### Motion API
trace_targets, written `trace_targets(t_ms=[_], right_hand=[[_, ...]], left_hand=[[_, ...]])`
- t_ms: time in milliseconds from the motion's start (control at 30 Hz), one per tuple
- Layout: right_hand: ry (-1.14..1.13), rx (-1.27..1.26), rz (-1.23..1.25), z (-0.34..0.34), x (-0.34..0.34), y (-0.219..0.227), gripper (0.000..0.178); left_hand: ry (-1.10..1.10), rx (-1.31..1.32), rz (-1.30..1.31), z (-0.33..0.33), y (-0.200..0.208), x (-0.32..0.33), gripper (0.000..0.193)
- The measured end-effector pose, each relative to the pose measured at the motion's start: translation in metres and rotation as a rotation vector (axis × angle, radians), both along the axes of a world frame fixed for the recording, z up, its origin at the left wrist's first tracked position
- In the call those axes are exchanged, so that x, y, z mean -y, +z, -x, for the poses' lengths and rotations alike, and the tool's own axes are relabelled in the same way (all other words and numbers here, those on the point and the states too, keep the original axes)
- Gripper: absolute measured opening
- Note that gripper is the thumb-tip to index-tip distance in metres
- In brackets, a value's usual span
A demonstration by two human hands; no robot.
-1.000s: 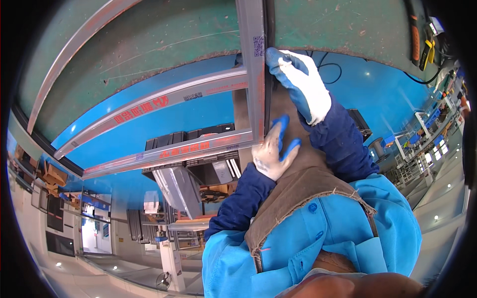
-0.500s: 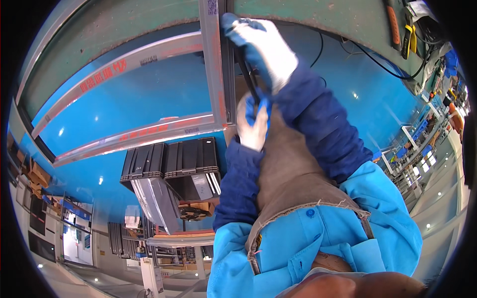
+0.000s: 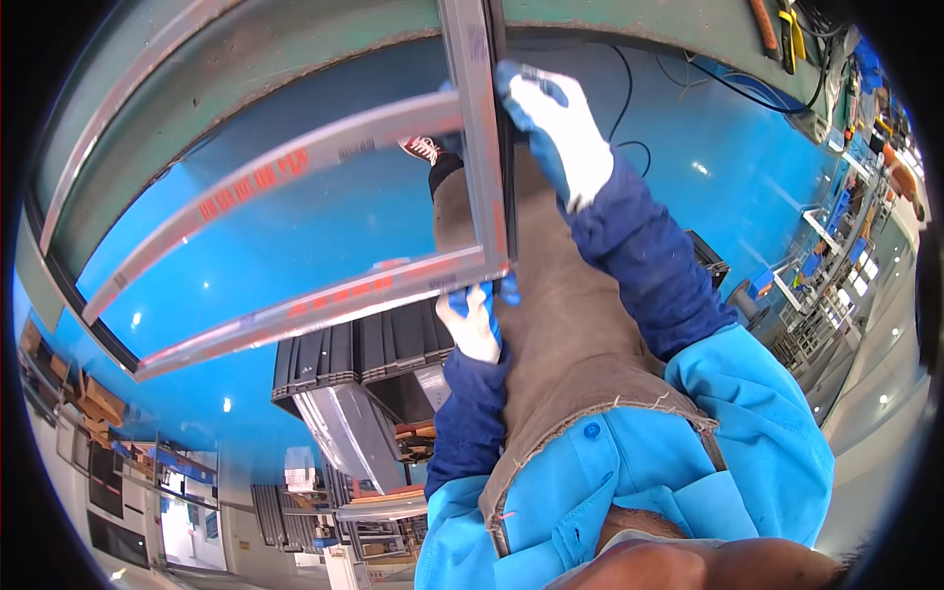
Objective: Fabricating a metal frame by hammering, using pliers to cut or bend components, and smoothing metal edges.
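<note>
A grey metal window frame (image 3: pixel 484 147) with protective film and red print lies partly over the green bench, its near corner jutting toward my body. My right hand (image 3: pixel 560 123), in a white glove with blue-coated fingers, is closed around the frame's right side, high up; its fingertips are partly hidden by the frame. Below, my left hand (image 3: pixel 474 323), gloved alike, is closed at the near right corner, with blue fingertips showing just under the edge. A dark strip runs along the frame's right side; whether it is a separate piece, I cannot tell.
The green bench (image 3: pixel 324 34) extends along the far side. Pliers with yellow handles (image 3: pixel 790 39) and an orange-handled tool (image 3: pixel 764 27) lie at its far right. Black cables hang over the blue floor (image 3: pixel 678 177). Black crates (image 3: pixel 369 344) stand left of my legs.
The frame has shifted right and toward me. My left hand has moved down to its corner. The slanted dark strip between my hands no longer shows apart from the frame.
</note>
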State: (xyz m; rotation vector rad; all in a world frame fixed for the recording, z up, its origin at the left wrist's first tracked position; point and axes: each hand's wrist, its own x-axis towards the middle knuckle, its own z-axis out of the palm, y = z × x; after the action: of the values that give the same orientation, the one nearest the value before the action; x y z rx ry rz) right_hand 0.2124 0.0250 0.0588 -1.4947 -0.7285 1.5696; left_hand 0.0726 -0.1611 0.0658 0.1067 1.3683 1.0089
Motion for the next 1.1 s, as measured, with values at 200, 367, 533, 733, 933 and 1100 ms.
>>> trace_targets(t_ms=[200, 367, 533, 733, 933, 1100], right_hand=[[0.026, 0.215, 0.106, 0.003, 0.039, -0.018, 0.024], [0.037, -0.025, 0.111, 0.020, -0.011, 0.012, 0.038], [0.032, 0.049, 0.016, 0.025, -0.002, 0.012, 0.031], [-0.075, -0.234, 0.209, 0.028, 0.015, 0.015, 0.010], [0.145, -0.120, 0.167, 0.012, 0.028, 0.003, 0.014], [0.178, -0.022, 0.012, -0.022, 0.024, 0.015, 0.027]], left_hand=[[-0.087, 0.035, 0.193, 0.034, 0.017, 0.038, 0.023], [-0.032, -0.035, 0.229, 0.033, 0.006, 0.048, 0.025], [-0.055, -0.205, 0.259, 0.033, 0.005, 0.069, 0.028], [-0.184, -0.309, 0.319, 0.035, 0.007, 0.057, 0.024], [-0.042, -0.226, 0.183, 0.008, 0.015, 0.040, 0.022], [-0.028, -0.159, 0.138, -0.004, 0.021, 0.026, 0.024]])
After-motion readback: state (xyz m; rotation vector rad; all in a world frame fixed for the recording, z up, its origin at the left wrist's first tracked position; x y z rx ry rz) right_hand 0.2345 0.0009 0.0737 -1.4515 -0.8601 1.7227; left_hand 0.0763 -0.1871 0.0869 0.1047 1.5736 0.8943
